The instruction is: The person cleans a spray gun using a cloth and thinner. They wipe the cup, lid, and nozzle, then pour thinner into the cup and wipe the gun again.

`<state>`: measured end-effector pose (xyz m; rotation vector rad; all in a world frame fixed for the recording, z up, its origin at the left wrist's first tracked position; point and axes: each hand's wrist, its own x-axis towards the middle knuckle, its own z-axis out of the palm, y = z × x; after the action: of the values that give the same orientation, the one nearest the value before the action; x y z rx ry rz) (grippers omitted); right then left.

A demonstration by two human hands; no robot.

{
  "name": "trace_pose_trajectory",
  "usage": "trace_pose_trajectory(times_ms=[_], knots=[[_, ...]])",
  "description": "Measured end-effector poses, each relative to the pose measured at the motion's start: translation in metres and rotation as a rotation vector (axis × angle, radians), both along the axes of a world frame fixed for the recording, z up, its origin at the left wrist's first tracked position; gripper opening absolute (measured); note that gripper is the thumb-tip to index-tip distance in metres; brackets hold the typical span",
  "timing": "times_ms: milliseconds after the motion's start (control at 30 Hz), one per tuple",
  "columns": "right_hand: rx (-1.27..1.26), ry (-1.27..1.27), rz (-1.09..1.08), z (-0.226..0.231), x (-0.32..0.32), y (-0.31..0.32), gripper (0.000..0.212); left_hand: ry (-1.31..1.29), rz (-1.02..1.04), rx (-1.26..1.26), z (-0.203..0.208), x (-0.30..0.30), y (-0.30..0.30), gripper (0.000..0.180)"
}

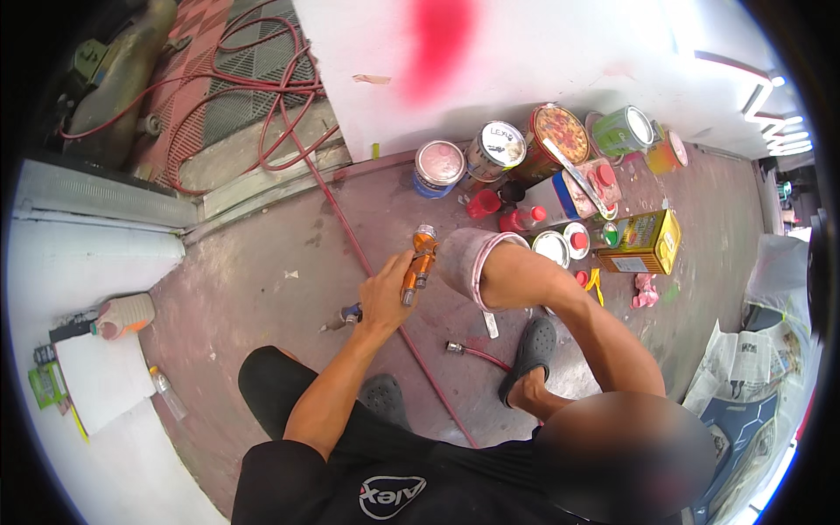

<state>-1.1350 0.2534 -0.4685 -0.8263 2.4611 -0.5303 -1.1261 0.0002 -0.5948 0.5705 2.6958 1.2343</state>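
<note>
L hand (pixel 385 293) grasps orange spray gun (pixel 422 267) over mid-floor (pixel 262 262); R hand (pixel 507 278) inside stained tub (pixel 459 261), prob. supporting it, grip hidden, can't tell. Paint tins (pixel 439 171) by floor's wall edge, prob. for reach.

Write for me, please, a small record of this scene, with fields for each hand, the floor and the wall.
Left hand: the left hand grips what looks like an orange spray gun
Right hand: the right hand reaches into the mouth of a pale pinkish container; fingers hidden
Floor, centre: a red hose runs across
Floor, right: a yellow-green rectangular tin, beside crumpled pink material
Near wall: a blue-sided can among other cans
Wall: white wall with a blurry red patch
Footwear: dark clogs
</note>
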Motion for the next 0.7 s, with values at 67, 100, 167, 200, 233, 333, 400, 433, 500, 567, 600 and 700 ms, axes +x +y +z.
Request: trace_pose_trajectory(times_ms=[67, 100, 167, 200, 233, 333, 400, 433, 500, 567, 600, 700], knots=[[-0.239, -0.098, -0.164, 0.016, 0.004, -0.001, 0.028, 0.005, -0.005, -0.012, -0.002, 0.003, -0.004, 0.057], [-0.321, -0.140, -0.221, 0.025, 0.003, -0.002, 0.030, 0.008, -0.004, -0.021, -0.003, 0.004, -0.006, 0.058], [-0.326, -0.208, -0.253, 0.051, -0.003, -0.012, 0.035, 0.001, 0.025, -0.011, -0.006, 0.004, -0.011, 0.061], [-0.293, -0.221, -0.295, 0.056, -0.003, -0.013, 0.035, -0.003, 0.043, -0.010, -0.008, 0.004, -0.014, 0.062], [-0.250, -0.230, -0.343, 0.062, -0.001, -0.007, 0.034, 0.008, 0.060, -0.014, -0.007, 0.001, -0.012, 0.062], [-0.441, -0.545, -0.541, 0.079, -0.014, 0.000, 0.034, 0.037, 0.152, -0.029, -0.012, -0.007, -0.020, 0.058], [-0.698, -0.597, -0.734, 0.085, -0.015, 0.006, 0.040, 0.073, 0.235, 0.005, -0.023, -0.015, -0.025, 0.051], [-0.816, -0.550, -0.793, 0.084, -0.013, 0.015, 0.042, 0.083, 0.260, 0.054, -0.026, -0.016, -0.021, 0.047], [-1.048, -0.506, -0.893, 0.069, -0.012, 0.035, 0.045, 0.109, 0.314, 0.138, -0.028, -0.017, -0.022, 0.038], [-1.245, -0.490, -1.170, 0.060, -0.011, 0.040, 0.049, 0.071, 0.298, 0.154, -0.025, -0.018, -0.021, 0.034], [-1.270, -0.522, -1.154, 0.050, -0.012, 0.047, 0.048, 0.051, 0.287, 0.161, -0.022, -0.018, -0.021, 0.032], [-1.326, -0.544, -1.186, 0.031, -0.012, 0.056, 0.037, 0.033, 0.306, 0.191, -0.019, -0.019, -0.022, 0.030]])
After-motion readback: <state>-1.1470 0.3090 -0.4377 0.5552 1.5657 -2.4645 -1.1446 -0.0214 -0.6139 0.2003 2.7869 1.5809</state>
